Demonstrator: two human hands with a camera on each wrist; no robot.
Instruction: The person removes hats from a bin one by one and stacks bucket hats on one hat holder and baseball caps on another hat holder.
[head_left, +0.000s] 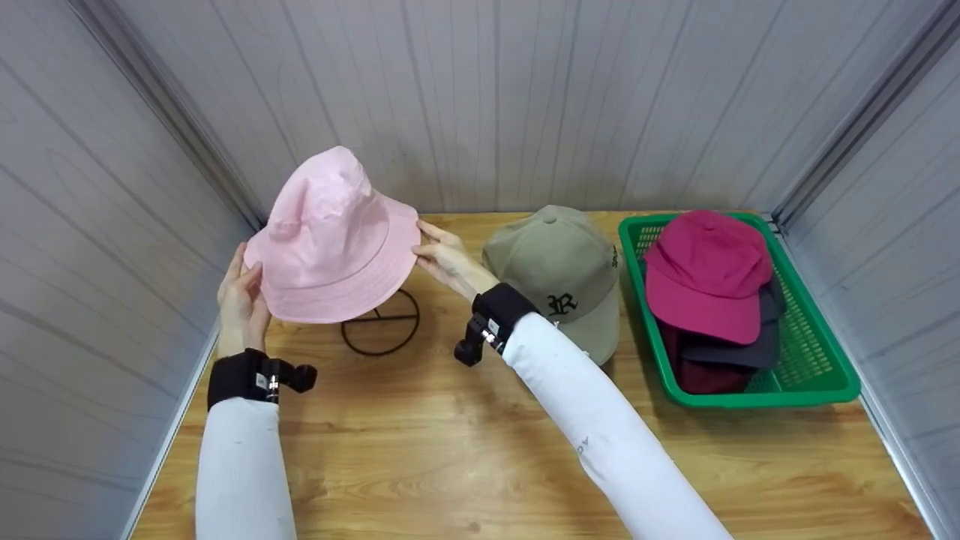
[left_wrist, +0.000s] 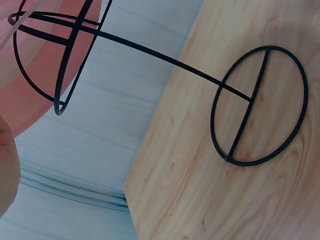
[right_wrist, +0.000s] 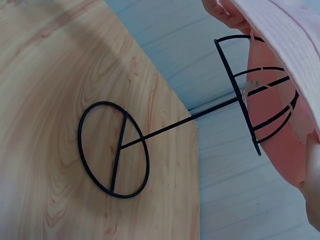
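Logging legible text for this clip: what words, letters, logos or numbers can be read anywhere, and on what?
"R": black embroidered gothic-style letter on the front of the khaki cap.
Small dark mark on that cap's side: too small to read.
Faint grey print on the right sleeve: too blurred to read.
Small labels on the wrist camera mounts: unreadable.
Pink bucket hat, magenta cap, green basket, wire stand: no text visible.

wire stand top hidden under pink bucket hat, lower caps in green basket mostly covered
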